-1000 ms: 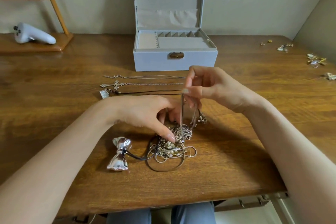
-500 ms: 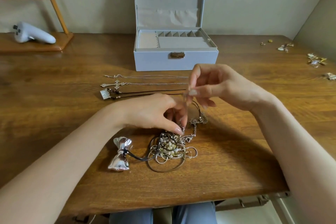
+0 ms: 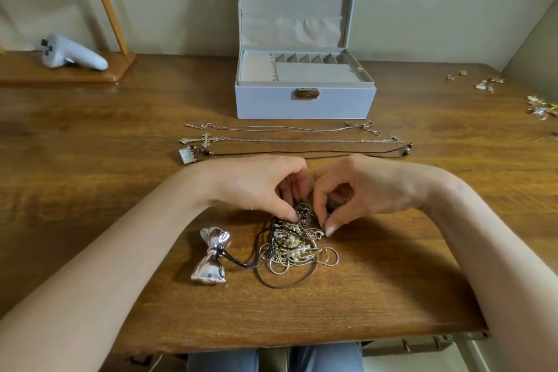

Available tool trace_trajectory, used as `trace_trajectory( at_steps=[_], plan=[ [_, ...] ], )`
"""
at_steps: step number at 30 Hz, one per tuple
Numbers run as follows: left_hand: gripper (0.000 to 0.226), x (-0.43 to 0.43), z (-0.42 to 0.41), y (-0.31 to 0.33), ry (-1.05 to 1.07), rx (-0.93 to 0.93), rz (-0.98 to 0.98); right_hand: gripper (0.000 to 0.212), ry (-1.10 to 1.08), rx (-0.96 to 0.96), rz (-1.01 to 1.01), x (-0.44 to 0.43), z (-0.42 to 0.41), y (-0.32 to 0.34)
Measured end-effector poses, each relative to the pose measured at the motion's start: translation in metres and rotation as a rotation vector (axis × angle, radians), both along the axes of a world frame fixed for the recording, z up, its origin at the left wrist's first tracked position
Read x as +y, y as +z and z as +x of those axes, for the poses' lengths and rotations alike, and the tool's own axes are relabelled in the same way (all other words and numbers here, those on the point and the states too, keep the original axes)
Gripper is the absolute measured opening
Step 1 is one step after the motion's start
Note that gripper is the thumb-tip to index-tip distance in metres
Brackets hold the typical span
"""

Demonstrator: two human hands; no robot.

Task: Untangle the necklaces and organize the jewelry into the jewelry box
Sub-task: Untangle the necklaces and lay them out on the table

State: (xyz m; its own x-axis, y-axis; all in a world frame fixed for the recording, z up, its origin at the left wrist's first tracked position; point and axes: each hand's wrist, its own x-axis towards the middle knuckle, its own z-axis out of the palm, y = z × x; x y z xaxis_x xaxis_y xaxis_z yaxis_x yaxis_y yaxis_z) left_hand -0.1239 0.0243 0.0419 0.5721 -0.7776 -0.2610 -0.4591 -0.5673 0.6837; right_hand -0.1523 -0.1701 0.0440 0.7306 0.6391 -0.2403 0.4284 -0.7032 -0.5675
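The tangle of necklaces (image 3: 297,248) lay on the near middle of the brown wooden surface (image 3: 90,190), a knot of silver and gold chains, pale beads and dark cord. Both hands met at its twelve o'clock edge. The left hand (image 3: 253,187) had its fingers curled, pinching a dark filigree piece at the top of the knot. The right hand (image 3: 371,190) pinched a chain just beside it. At nine o'clock from the knot, one silver bow pendant (image 3: 210,257) lay joined to it by a dark cord. Beyond the hands at twelve o'clock, three necklaces lay straightened in parallel rows: a thin silver chain (image 3: 362,126), a cross necklace (image 3: 206,139) and a dark cord necklace with a square tag (image 3: 187,155). Farther out at twelve o'clock stood one pale grey jewelry box (image 3: 271,103), its lid upright and its divided tray showing. At two o'clock, near the far right edge, scattered small pieces (image 3: 542,106) lay in loose clusters, too small to count. At ten o'clock, one wooden stand (image 3: 60,77) carried one white controller (image 3: 72,54). A plain beige wall (image 3: 181,9) closed the room behind.
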Motion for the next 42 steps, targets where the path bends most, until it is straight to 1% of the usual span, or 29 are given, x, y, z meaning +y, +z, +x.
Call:
trace_trajectory(
  at_steps=[4,6,8,11,15,19,23,27,32,38,40,42],
  plan=[
    [0.037,-0.001,-0.002,0.0,-0.005,0.014,0.018,0.014,-0.004,-0.013,-0.002,-0.002,-0.001,0.0],
    [0.04,-0.001,-0.001,-0.001,-0.011,0.018,0.029,0.012,-0.005,0.011,0.052,-0.005,-0.001,0.003],
    [0.041,-0.001,-0.001,-0.001,-0.022,0.022,0.04,0.011,-0.02,0.006,0.156,-0.008,-0.001,0.006],
    [0.037,-0.003,-0.002,0.0,-0.032,0.041,0.04,0.013,-0.085,-0.022,0.364,-0.015,0.0,0.011],
    [0.037,-0.003,-0.003,0.0,-0.043,0.008,0.044,0.015,-0.186,-0.02,0.633,-0.023,0.002,0.014],
    [0.036,-0.003,-0.003,0.0,-0.048,-0.002,0.044,0.015,-0.268,0.026,0.868,-0.027,0.008,0.014],
    [0.038,-0.001,-0.004,0.001,-0.062,0.023,0.054,0.022,-0.316,0.058,1.028,-0.029,0.01,0.017],
    [0.045,0.0,-0.006,0.003,-0.073,0.024,0.095,0.015,-0.374,0.057,1.191,-0.029,0.008,0.022],
    [0.056,0.001,-0.006,0.008,-0.109,0.027,0.16,0.026,-0.319,0.121,1.283,-0.027,0.008,0.022],
    [0.068,0.001,-0.005,0.007,-0.181,0.014,0.201,0.031,-0.367,0.202,1.532,-0.028,0.008,0.027],
    [0.068,0.001,-0.005,0.006,-0.2,-0.005,0.199,0.028,-0.332,0.227,1.613,-0.032,0.007,0.028],
    [0.063,0.002,-0.004,0.004,-0.212,-0.016,0.198,0.022,-0.305,0.221,1.616,-0.035,0.008,0.026]
  ],
)
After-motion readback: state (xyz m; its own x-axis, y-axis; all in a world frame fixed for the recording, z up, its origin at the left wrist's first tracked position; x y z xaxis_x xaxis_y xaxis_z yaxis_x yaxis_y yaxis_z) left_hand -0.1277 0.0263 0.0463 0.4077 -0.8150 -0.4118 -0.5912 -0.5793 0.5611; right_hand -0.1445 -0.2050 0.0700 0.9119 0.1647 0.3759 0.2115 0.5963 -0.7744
